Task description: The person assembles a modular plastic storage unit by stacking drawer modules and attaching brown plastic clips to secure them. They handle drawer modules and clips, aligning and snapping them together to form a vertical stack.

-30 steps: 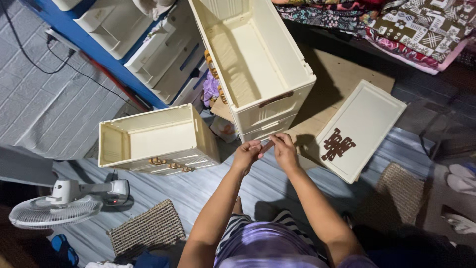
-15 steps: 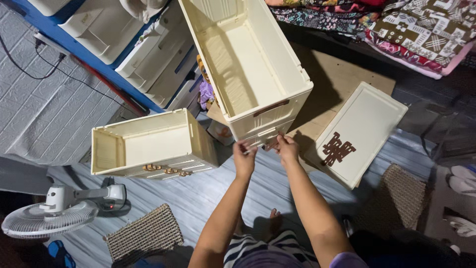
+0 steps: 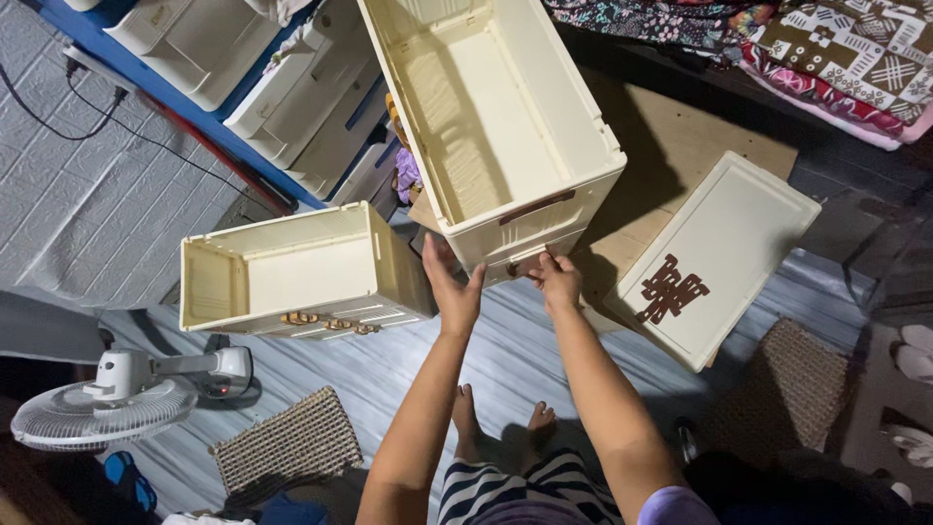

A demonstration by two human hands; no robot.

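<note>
A tall cream plastic storage box (image 3: 593, 146) stands open on the floor in front of me, with a brown handle (image 3: 536, 206) on its near wall. My left hand (image 3: 452, 289) is spread open against the lower left corner of that wall. My right hand (image 3: 557, 279) is pinched at the bottom of the same wall, beside a brown slot, apparently on a small brown piece that the fingers mostly hide.
A second cream box (image 3: 292, 272) lies to the left with small brass-coloured fittings along its edge. A cream lid (image 3: 739, 233) carrying brown clips (image 3: 671, 290) lies right, on cardboard (image 3: 700, 146). A fan (image 3: 107, 403), woven mat (image 3: 287, 442), patterned blankets (image 3: 836, 58) and my bare feet (image 3: 496, 423) surround this.
Both hands were held together over a small piece a second ago. They have moved apart and forward to the near wall of the tall box, the left hand opening.
</note>
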